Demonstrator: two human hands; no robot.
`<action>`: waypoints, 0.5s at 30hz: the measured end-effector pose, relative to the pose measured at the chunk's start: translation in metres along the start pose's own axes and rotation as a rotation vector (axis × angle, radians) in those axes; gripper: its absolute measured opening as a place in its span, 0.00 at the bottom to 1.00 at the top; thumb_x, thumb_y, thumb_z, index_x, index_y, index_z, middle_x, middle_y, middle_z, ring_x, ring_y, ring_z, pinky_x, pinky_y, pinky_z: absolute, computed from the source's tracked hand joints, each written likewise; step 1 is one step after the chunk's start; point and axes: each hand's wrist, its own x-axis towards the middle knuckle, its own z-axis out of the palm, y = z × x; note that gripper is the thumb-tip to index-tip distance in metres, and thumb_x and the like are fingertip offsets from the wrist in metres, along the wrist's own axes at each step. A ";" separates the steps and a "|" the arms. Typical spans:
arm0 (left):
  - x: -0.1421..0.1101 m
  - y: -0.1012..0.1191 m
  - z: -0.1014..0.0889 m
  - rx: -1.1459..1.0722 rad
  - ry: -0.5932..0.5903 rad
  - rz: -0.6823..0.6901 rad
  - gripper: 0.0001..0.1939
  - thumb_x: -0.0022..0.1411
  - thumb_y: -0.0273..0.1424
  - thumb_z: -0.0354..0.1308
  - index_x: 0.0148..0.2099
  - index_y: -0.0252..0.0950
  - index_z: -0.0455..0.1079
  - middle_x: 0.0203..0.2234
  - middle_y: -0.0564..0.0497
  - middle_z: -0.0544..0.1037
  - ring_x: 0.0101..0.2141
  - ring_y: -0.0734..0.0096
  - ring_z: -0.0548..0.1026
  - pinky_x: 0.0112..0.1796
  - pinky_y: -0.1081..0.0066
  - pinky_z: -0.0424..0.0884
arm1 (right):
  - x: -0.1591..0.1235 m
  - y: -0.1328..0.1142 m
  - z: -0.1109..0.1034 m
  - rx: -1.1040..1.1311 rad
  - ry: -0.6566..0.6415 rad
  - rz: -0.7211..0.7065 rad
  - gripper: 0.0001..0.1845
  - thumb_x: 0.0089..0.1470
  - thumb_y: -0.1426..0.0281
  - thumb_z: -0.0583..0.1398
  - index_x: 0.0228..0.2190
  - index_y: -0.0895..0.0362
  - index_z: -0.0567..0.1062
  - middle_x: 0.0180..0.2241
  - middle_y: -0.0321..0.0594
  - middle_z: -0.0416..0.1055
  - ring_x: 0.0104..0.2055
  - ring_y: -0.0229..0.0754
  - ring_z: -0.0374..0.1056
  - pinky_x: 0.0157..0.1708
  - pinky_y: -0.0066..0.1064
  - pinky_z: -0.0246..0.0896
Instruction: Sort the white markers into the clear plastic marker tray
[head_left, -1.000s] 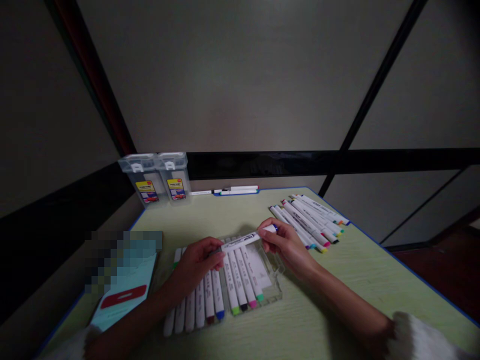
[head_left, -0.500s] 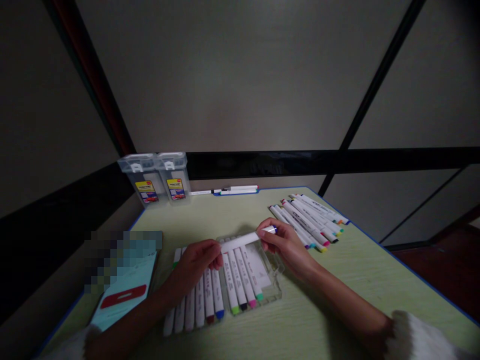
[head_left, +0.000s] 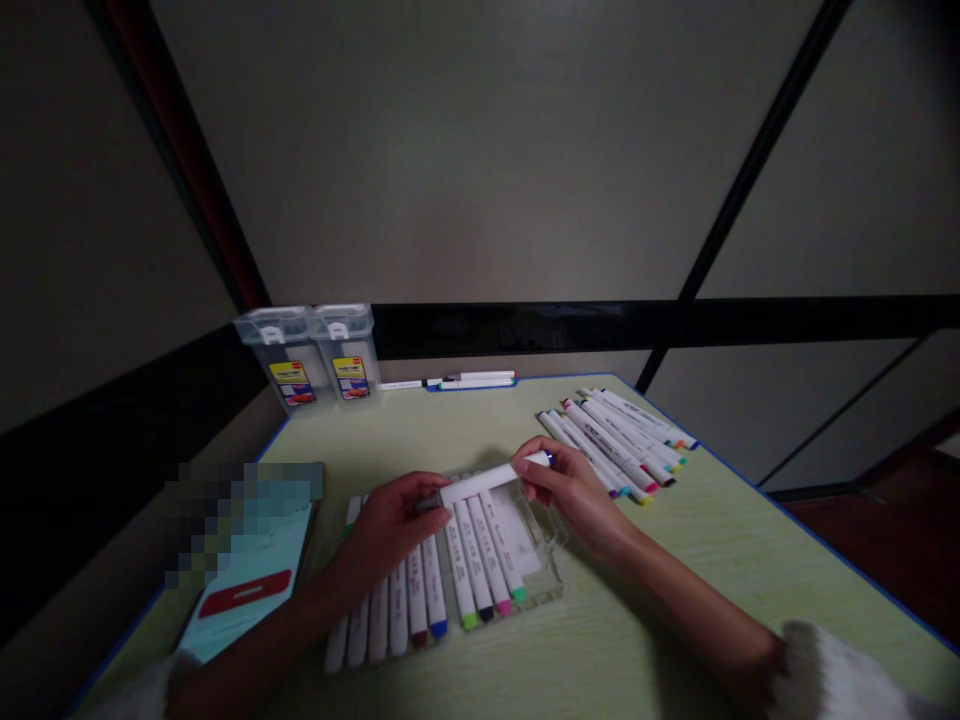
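Both my hands hold one white marker [head_left: 484, 483] crosswise above a clear plastic tray [head_left: 546, 585]. My left hand [head_left: 394, 525] pinches the marker's left end, and my right hand [head_left: 570, 490] pinches its right end near a dark blue tip. Under the marker, three markers with green, black and pink tips [head_left: 484, 570] lie in the tray. To the tray's left, several white markers [head_left: 390, 615] lie in a row, two of them with dark red and blue tips.
A loose row of several markers [head_left: 619, 445] lies at the right rear of the green table [head_left: 675, 600]. Two clear lidded boxes [head_left: 315, 355] stand at the back left, with pens [head_left: 469, 380] beside them. A light blue packet [head_left: 244, 580] lies at the left.
The marker has turned in my fingers: its printed side showed a second ago, and a plain white side shows now. My hands have barely shifted.
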 end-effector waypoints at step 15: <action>-0.004 0.003 -0.001 0.121 0.038 0.035 0.09 0.49 0.34 0.52 0.23 0.34 0.66 0.14 0.57 0.66 0.19 0.75 0.64 0.23 0.76 0.59 | -0.001 -0.002 0.000 -0.035 -0.024 -0.029 0.12 0.42 0.62 0.61 0.24 0.58 0.67 0.13 0.29 0.59 0.16 0.30 0.50 0.17 0.26 0.39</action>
